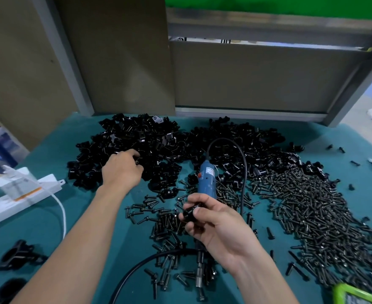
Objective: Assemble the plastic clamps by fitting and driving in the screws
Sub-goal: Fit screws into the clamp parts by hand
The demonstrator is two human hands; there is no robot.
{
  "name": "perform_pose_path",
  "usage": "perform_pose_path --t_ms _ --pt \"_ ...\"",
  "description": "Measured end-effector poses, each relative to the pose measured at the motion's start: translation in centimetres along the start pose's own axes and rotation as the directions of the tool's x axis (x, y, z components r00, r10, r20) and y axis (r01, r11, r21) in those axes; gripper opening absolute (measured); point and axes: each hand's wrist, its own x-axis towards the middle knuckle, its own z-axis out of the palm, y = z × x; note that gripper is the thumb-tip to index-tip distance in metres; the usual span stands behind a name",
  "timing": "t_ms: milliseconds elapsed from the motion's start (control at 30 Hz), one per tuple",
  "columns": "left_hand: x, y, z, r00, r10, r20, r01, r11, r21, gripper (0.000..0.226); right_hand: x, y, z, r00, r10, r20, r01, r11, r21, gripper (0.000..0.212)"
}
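Green table (49, 159), backed by grey-brown panels. A wide pile of black plastic clamps (150, 141) runs across the far side. The heap of dark screws (308, 200) spreads right and toward me, with a thinner scatter in the middle.

My left arm is stretched forward. My left hand (121, 170) is palm down on the near edge of the clamp pile, fingers bent into the pieces; I cannot tell if it has one.

My right hand (215, 227) is nearer, above the middle screws, fingers and thumb wrapped round the black collar of the blue screwdriver (207, 181). Its bit points back at me, and its black cord (244, 172) arches off the far end.

White power strip (20, 194) at far left.
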Motion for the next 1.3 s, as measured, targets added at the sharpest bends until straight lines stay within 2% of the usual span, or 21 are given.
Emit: perform_pose_path --t_ms 67,133,200,233,267,300,333,367,467,600,667,700,767,833,900,1000,1067,1133,1233,1267,1300 --pt "-0.3 -0.2 -0.1 0.998 -0.019 -0.062 0.011 0.992 -0.127 0.023 -0.3 0.1 -0.2 1.0 -0.005 0.002 0.005 1.0 -0.003 0.028" --pt "-0.7 -0.6 -0.1 0.991 -0.039 -0.13 0.005 0.966 -0.258 0.029 -0.7 0.3 -0.2 1.0 -0.007 0.005 0.007 1.0 0.005 0.029" --pt "-1.2 -0.7 -0.1 0.982 -0.041 -0.187 -0.014 0.959 -0.283 0.025 -1.0 0.6 -0.3 1.0 -0.004 0.012 0.003 1.0 0.011 0.029" --pt "-1.3 -0.8 -0.2 0.984 -0.015 -0.176 -0.019 0.981 -0.191 0.022 -1.2 0.7 -0.3 1.0 -0.001 0.014 0.001 1.0 0.01 0.029" --pt "-1.4 -0.9 -0.1 0.993 0.025 -0.117 -0.026 1.0 -0.011 0.041 -1.3 0.9 -0.2 1.0 0.001 0.014 -0.001 1.0 0.007 0.029" --pt "-1.3 -1.0 0.1 0.999 0.054 0.002 -0.053 0.982 0.183 0.063 -1.4 1.0 -0.2 1.0 0.001 0.013 -0.001 1.0 0.003 0.029" --pt "-1.4 -1.1 0.1 0.992 0.071 0.101 -0.098 0.95 0.297 0.076 -1.5 1.0 -0.1 1.0 -0.001 0.011 0.001 1.0 -0.001 0.029" --pt "-1.4 -1.1 0.0 0.985 0.092 0.146 -0.134 0.94 0.313 0.079 -1.6 1.1 0.0 1.0 -0.003 0.008 0.003 1.0 -0.005 0.03" --pt "-1.0 -1.6 0.1 0.98 0.144 0.141 -0.166 0.973 0.161 0.066 -1.8 1.3 0.4 1.0 -0.014 -0.001 0.014 1.0 -0.008 0.029" --pt "-2.2 -1.7 0.7 0.988 0.116 -0.104 -0.131 0.98 -0.15 0.046 -2.2 1.5 0.8 1.0 -0.03 -0.009 0.029 0.999 -0.012 0.029" --pt "-2.9 -1.6 0.8 0.967 0.132 -0.219 -0.171 0.97 -0.172 0.024 -2.3 1.6 1.0 0.999 -0.038 -0.015 0.037 0.999 -0.023 0.031" --pt "-3.3 -1.5 0.7 0.959 0.132 -0.25 -0.184 0.964 -0.194 0.016 -2.3 1.6 1.0 0.999 -0.042 -0.022 0.041 0.999 -0.03 0.032" --pt "-4.5 -0.9 0.1 0.959 0.081 -0.272 -0.167 0.936 -0.309 0.016 -2.3 1.6 1.1 0.998 -0.058 -0.038 0.056 0.997 -0.05 0.034" --pt "-6.1 -0.1 -0.8 0.97 -0.008 -0.245 -0.123 0.849 -0.515 0.023 -2.2 1.5 1.5 0.995 -0.087 -0.052 0.082 0.992 -0.097 0.031" --pt "-8.2 0.9 -2.0 0.986 -0.011 -0.164 -0.108 0.709 -0.697 0.025 -1.8 1.4 2.0 0.988 -0.124 -0.09 0.107 0.978 -0.18 0.024" --pt "-11.6 2.6 -3.6 0.973 0.228 -0.041 -0.15 0.486 -0.861 0.032 -0.9 0.8 2.4 0.983 -0.13 -0.132 0.102 0.976 -0.195 0.012" --pt "-13.6 3.6 -3.7 0.937 0.348 -0.001 -0.134 0.357 -0.925 0.036 -0.8 0.1 2.5 0.993 -0.093 -0.077 0.079 0.983 -0.168 0.018" --pt "-14.7 4.2 -3.0 0.939 0.341 0.049 -0.021 0.199 -0.98 0.028 -0.8 -0.3 2.5 0.998 -0.068 -0.008 0.065 0.975 -0.212 0.033" --pt "-15.4 4.5 -1.8 0.927 0.31 0.21 0.263 -0.141 -0.954 0.016 -0.8 -0.6 1.8 0.999 -0.036 0.041 0.045 0.969 -0.243 0.042" --pt "-15.3 4.5 -1.6 0.924 0.304 0.233 0.298 -0.187 -0.936 0.015 -0.7 -0.6 1.5 0.999 -0.023 0.047 0.034 0.966 -0.257 0.041" --pt "-15.3 4.4 -1.4 0.923 0.296 0.247 0.31 -0.187 -0.932 0.013 -0.7 -0.5 1.3 0.999 -0.008 0.051 0.022 0.961 -0.275 0.038"
